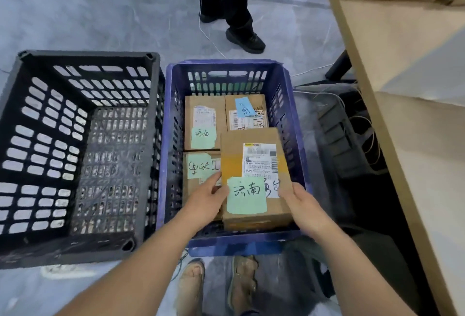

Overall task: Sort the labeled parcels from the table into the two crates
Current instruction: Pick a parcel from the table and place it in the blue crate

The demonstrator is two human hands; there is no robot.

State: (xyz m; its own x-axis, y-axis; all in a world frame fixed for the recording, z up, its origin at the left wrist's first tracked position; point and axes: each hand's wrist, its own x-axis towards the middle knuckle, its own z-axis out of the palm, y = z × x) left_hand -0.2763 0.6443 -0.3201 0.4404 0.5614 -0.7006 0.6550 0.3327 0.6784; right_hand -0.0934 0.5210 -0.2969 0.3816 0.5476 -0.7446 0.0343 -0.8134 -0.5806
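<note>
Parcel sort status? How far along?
Done: back-left parcel, back-right parcel and front-left parcel lie in the blue crate. In hand: left hand and right hand hold a fourth parcel, green note on top, at that crate's front right. Left: black crate shows no parcels; little of the table shows, so the remaining count can't be told.

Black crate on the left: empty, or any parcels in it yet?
Empty: the black crate shows only its bare mesh floor. The parcels in view, including the held parcel, are in the blue crate.
</note>
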